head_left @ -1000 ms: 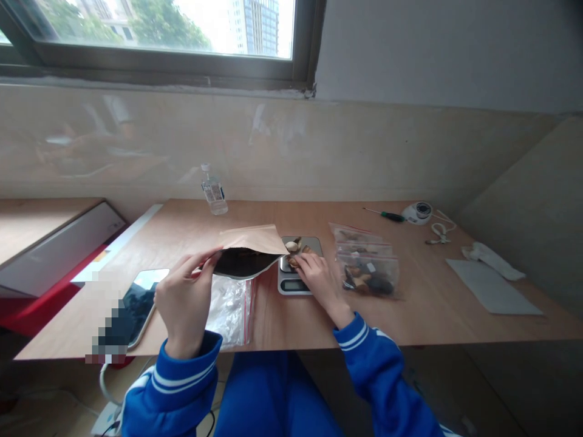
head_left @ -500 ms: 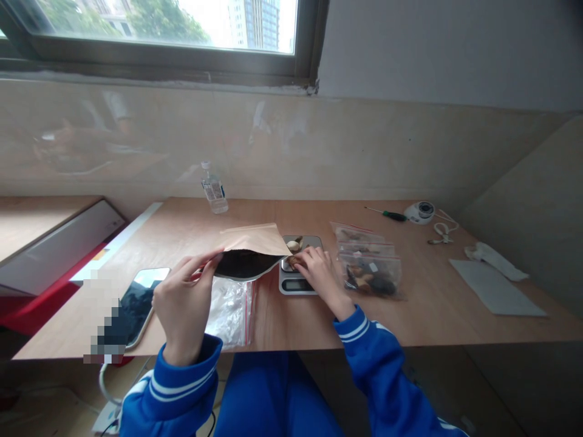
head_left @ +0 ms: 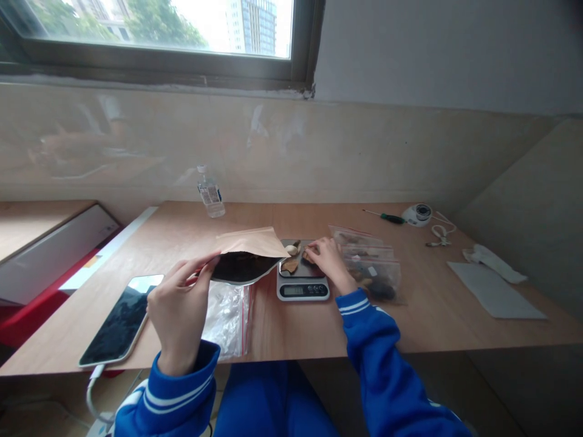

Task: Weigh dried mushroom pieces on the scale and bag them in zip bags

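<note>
My left hand pinches the left edge of a brown kraft paper bag, its dark-lined mouth gaping toward me. The bag's right corner reaches over a small digital kitchen scale. Several dried slices, brown and pale, lie on the scale's metal plate; their exact kind is unclear. At the plate's right side, the bent fingers of my right hand close on a dark brown dried piece, partly hidden by them. Beneath the bag lies a stack of clear zip bags.
Filled zip bags lie right of the scale. A phone on a cable is at the left, a water bottle behind. Far right are a screwdriver, a white dome camera and a grey sheet.
My right hand has moved from the bag's right corner to the right side of the scale plate, uncovering the scale's display. The left hand still holds the bag in about the same place.
</note>
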